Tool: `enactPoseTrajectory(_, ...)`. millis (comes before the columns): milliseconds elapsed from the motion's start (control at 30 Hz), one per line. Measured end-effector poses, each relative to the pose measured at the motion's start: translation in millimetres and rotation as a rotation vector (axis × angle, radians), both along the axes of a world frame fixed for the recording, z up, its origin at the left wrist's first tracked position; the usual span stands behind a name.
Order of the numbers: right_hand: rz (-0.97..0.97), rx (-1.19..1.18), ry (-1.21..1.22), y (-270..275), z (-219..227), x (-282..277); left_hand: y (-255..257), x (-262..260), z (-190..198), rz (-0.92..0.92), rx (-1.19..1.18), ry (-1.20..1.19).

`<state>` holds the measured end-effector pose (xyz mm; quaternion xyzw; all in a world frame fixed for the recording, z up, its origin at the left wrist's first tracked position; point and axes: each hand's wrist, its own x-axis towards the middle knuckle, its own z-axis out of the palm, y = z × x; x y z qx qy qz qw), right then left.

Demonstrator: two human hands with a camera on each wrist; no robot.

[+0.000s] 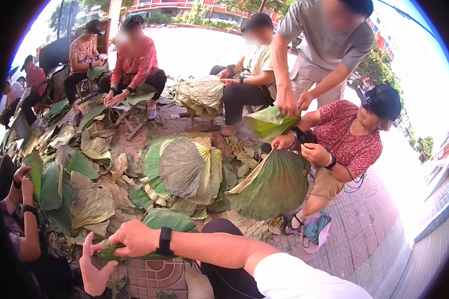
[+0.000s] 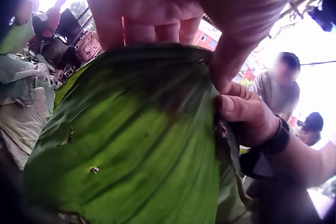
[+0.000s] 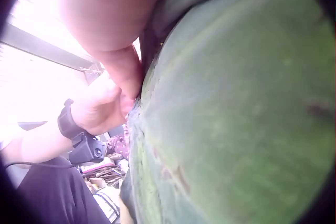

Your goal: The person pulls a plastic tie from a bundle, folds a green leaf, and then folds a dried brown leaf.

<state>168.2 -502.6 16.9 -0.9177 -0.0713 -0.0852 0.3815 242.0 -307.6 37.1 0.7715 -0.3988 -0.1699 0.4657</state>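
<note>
Green leaf (image 1: 110, 253) sits lower left of the head view, held between both hands above the paving (image 1: 154, 276). Left hand (image 1: 96, 269): in the left wrist view its four fingers reach behind the leaf's top edge, thumb in front by the corner, so it grips the leaf. Head view has its index raised and thumb apart from it. Right hand (image 1: 138, 240): thumb and index pinch the same leaf at that corner, close beside the left thumb; how its other fingers lie, cannot tell. Leaf has dark ribs, a shadowed upper part and a small hole (image 2: 94, 170) lower left in the left wrist view. Black wristband (image 1: 165, 241) on the right wrist.

Around it: round leaf stack (image 1: 182, 167) at frame centre, dry and green leaf pile (image 1: 92, 199) to its left. Person in red patterned shirt (image 1: 351, 142), right side, holds a fan-shaped leaf (image 1: 272, 187). Person in grey T-shirt (image 1: 329, 42), upper right, bends over with both hands on a folded leaf (image 1: 267, 127). More people sit along the upper left
</note>
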Motion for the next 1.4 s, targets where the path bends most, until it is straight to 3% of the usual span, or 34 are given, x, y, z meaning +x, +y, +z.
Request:
enactPoseTrajectory(67, 0.012, 0.015, -0.023, 0.8, -2.8, -0.7, 4.6, 12.2, -16.9, 0.040, -0.054, 0.033)
enactPoseTrajectory(167, 0.040, 0.037, -0.070, -0.5, -7.1, 1.3, 7.8, 18.0, -17.2, 0.047, 0.075, 0.059)
enactPoseTrajectory(233, -0.071, 0.163, -0.273, -5.8, -9.1, 2.3, 3.3, 12.4, -7.7, 0.096, 0.060, -0.010)
enactPoseTrajectory(367, -0.115, 0.116, -0.074, -27.4, -4.4, -0.6, 11.1, 25.1, -9.6, 0.150, 0.033, -0.040)
enactPoseTrajectory(467, -0.168, -0.086, 0.003, -41.6, -12.6, -4.2, 13.6, 34.6, -20.2, 0.204, -0.095, -0.100)
enactPoseTrajectory(600, -0.252, -0.133, -0.041, -59.5, -21.6, -0.7, 24.2, 47.4, -19.3, 0.250, -0.007, -0.012)
enactPoseTrajectory(833, -0.110, -0.094, 0.055, -44.8, -6.4, -4.7, 32.0, 53.4, -26.7, 0.129, -0.055, 0.176)
enactPoseTrajectory(1000, -0.101, -0.225, 0.280, -35.2, 4.6, 0.7, 34.8, 51.3, -21.8, 0.053, 0.071, -0.091)
enactPoseTrajectory(1067, 0.028, 0.011, 0.116, -25.4, -3.0, 0.9, 33.9, 48.3, -19.9, 0.037, 0.142, -0.100)
enactPoseTrajectory(1100, 0.084, -0.056, 0.006, -16.5, -0.6, 1.9, 32.7, 46.5, -19.2, 0.015, 0.214, -0.113)
enactPoseTrajectory(1267, 0.216, 0.025, 0.113, 5.6, -8.4, 14.2, 21.6, 38.5, -16.2, -0.084, 0.269, -0.156)
enactPoseTrajectory(1367, 0.268, -0.004, 0.112, 11.8, -10.0, 19.1, 19.7, 39.8, -17.5, -0.172, 0.203, -0.024)
enactPoseTrajectory(1400, 0.259, 0.124, 0.207, 13.2, -9.1, 19.4, 20.4, 41.6, -19.2, -0.167, 0.201, -0.022)
